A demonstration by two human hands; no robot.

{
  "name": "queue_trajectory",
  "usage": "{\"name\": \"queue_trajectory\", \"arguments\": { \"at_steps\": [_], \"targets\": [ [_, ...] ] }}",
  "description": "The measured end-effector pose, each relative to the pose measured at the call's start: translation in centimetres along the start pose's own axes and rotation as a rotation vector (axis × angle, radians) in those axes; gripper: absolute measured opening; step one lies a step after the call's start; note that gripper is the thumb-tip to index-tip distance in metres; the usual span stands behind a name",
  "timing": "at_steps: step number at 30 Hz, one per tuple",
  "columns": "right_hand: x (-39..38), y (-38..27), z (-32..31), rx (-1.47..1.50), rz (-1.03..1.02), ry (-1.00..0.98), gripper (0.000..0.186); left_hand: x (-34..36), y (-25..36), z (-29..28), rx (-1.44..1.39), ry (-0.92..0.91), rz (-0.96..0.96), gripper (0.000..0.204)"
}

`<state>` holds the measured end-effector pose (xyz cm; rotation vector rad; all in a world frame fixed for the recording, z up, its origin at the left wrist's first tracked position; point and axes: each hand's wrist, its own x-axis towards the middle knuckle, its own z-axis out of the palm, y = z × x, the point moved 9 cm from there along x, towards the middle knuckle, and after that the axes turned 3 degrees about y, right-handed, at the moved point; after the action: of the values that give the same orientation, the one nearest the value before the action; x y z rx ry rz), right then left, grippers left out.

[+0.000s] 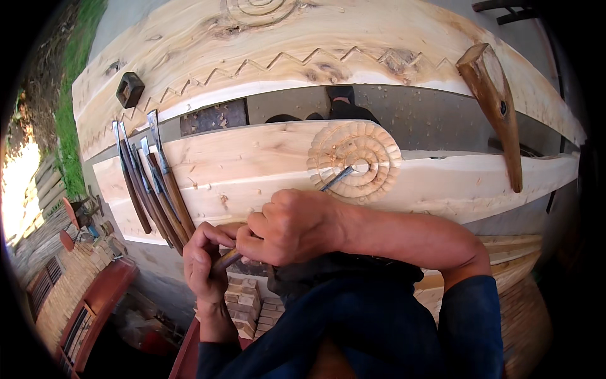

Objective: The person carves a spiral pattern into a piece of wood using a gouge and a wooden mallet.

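Note:
My right hand (293, 227) is wrapped round a wood carving chisel, whose steel blade (338, 179) shows past my knuckles. The blade's tip rests on a carved spiral rosette (325, 148), close to its centre. Lower left, my left hand (207, 256) grips the wooden handle of the same chisel, its fingers next to my right ones. Most of the shaft is hidden by my right hand. The rosette is cut into a pale plank (246, 151) lying across in front of me.
Several chisels (151, 183) lie side by side on the plank's left end. A wooden mallet (495, 107) bridges the two planks at right. On the far plank (208, 57) are a zigzag groove and a dark metal ring-shaped piece (129, 90). Bricks (243, 303) are stacked below.

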<state>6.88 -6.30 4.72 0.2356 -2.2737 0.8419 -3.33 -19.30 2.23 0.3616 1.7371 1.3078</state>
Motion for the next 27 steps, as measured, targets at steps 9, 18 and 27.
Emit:
{"name": "queue_trajectory", "arguments": {
  "at_steps": [9,18,27],
  "targets": [
    [-0.1,-2.7,-0.7,-0.036,-0.095,0.027,0.018,-2.3,0.8,0.9,0.172,-0.11,-0.009,0.092],
    [-0.3,-2.1,-0.1,0.023,-0.062,-0.033,0.02,-2.6,0.8,1.3,0.176,-0.028,-0.019,0.096],
    [-0.3,-1.7,0.1,0.072,-0.017,-0.041,0.021,-2.6,0.6,1.0,0.169,-0.055,-0.016,0.093]
  ]
}}
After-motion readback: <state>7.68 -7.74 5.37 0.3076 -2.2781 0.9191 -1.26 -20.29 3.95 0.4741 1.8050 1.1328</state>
